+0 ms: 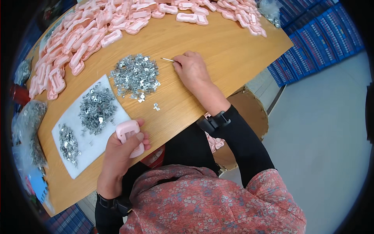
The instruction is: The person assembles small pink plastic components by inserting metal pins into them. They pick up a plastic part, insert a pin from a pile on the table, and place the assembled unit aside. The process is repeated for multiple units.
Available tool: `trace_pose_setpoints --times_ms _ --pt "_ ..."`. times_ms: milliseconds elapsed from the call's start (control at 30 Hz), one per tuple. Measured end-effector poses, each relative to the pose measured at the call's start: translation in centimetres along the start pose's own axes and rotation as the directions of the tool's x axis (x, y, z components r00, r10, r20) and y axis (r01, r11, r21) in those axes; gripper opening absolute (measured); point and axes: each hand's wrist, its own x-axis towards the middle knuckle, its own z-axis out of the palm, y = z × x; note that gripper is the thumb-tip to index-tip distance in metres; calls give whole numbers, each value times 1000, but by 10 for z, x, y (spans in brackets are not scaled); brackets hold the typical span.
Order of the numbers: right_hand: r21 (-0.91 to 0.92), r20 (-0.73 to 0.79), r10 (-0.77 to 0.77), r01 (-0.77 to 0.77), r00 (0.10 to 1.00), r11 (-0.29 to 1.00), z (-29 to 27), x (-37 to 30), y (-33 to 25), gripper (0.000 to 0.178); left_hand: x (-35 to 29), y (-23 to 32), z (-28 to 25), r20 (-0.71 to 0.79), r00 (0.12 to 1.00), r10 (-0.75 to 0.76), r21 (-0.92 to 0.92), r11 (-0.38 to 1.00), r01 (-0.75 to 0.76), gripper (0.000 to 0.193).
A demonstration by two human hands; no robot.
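My left hand (pixel 124 150) is closed round a pink plastic casing (pixel 127 130) with a rectangular window, held at the table's near edge. The thumb lies across its face. Over the table to the right, my right hand (pixel 191 68) pinches a thin metal pointed tool (pixel 167 59), whose tip points left. Left of that tip lies a heap of small silver metal clips (pixel 136 76). One loose clip piece (pixel 156 106) sits apart, between the heap and my hands. On a white foam sheet (pixel 70 111) rest two more piles of small metal parts (pixel 97 109).
Many pink casings (pixel 89 33) cover the far and left side of the wooden table (pixel 233 35). Plastic bags of metal parts (pixel 31 121) stand along the left edge. Blue trays (pixel 315 39) are stacked at right. A cardboard container (pixel 249 121) with pink pieces sits below the table.
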Motion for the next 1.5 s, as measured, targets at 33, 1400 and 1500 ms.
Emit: trace_pose_setpoints --times_ms 33,1400,1500 --pt "22 13 6 -7 1000 1000 -3 -1 -2 10 -1 -1 -1 9 1000 24 26 999 -24 37" --pt "244 -645 -361 -265 674 -933 -282 -50 -137 23 41 -14 50 378 716 586 922 -173 -345 59" --pt "281 -641 -300 -148 707 -948 -306 -56 -122 17 35 1 64 475 663 578 860 -145 -489 51"
